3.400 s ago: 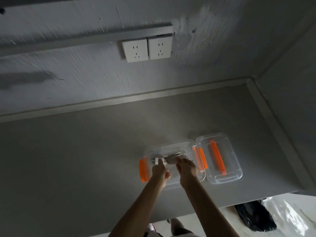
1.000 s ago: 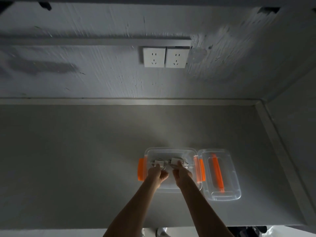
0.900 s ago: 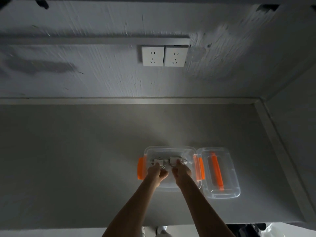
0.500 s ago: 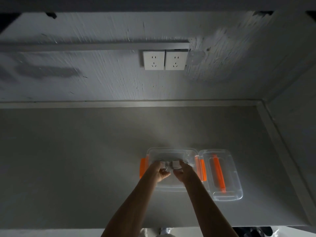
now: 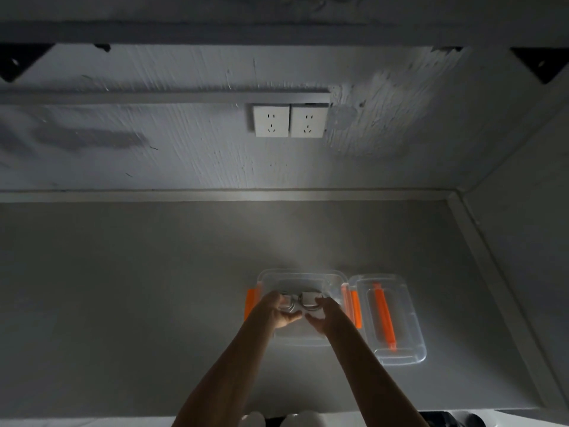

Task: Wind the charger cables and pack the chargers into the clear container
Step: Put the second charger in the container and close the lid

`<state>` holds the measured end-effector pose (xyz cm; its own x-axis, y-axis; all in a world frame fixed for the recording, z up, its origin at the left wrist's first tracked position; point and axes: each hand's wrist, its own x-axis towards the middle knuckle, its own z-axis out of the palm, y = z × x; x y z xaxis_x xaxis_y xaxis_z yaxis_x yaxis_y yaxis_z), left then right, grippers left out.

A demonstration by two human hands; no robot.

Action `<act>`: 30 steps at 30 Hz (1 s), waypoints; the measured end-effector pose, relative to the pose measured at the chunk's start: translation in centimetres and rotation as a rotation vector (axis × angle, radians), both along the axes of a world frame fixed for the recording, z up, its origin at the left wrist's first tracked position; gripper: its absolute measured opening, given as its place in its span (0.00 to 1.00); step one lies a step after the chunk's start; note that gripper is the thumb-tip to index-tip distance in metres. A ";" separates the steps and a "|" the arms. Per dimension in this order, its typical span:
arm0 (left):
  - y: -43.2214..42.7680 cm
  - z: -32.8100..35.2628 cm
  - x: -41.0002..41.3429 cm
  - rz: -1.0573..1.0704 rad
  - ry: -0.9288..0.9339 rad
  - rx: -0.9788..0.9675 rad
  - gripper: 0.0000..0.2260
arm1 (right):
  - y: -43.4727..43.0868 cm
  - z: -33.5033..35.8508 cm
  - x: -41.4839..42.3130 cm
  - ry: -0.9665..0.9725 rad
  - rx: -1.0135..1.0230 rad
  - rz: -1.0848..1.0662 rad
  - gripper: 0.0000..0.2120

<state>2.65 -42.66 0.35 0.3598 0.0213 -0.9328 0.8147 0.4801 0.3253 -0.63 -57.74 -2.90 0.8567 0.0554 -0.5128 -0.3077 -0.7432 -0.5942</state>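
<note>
1. Where things sit: the clear container (image 5: 300, 280) is the landmark. It's open on the grey surface (image 5: 123, 303), and its lid (image 5: 397, 355) lies flat just to its right, touching or nearly touching. Both chargers are inside the container. Your left hand (image 5: 277, 312) has its grip curled around the left charger (image 5: 288, 300), and your right hand (image 5: 328, 312) rests against the right charger (image 5: 309, 298). Those right fingers look loose, and I honestly can't tell whether they're pinching it or just nudging it.

2. Biggest risk, I'd say: the wound cables (image 5: 303, 307) springing back open when you let go. The loops between the two chargers look loose and I see no tie, so they could unwind and climb over the rim.

3. The two chargers sit close together in the middle of the container, loops touching. If you pull one hand out fast, a finger could snag a loop and drag that charger out with it.

4. The container looks light, so pressing down on one side could tip or slide it toward the lid.

5. The lighting is dim, so a stray cable end over the rim near an orange latch (image 5: 251, 303) is easy to miss. It would get pinched when the lid goes on.

6. Don't forget the lid is still off.
</note>
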 end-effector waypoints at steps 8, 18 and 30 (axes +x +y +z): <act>2.3 1.4 -3.3 -0.528 -0.507 0.959 0.06 | -1.6 3.9 -1.6 -0.367 -0.020 -0.356 0.13; 5.6 0.6 -6.8 -0.808 -0.409 0.963 0.15 | -3.8 1.7 -6.0 -0.277 0.077 -0.592 0.11; 4.6 1.6 -7.5 -0.906 -0.380 1.326 0.20 | -3.9 2.3 -6.9 -0.206 0.323 -0.630 0.05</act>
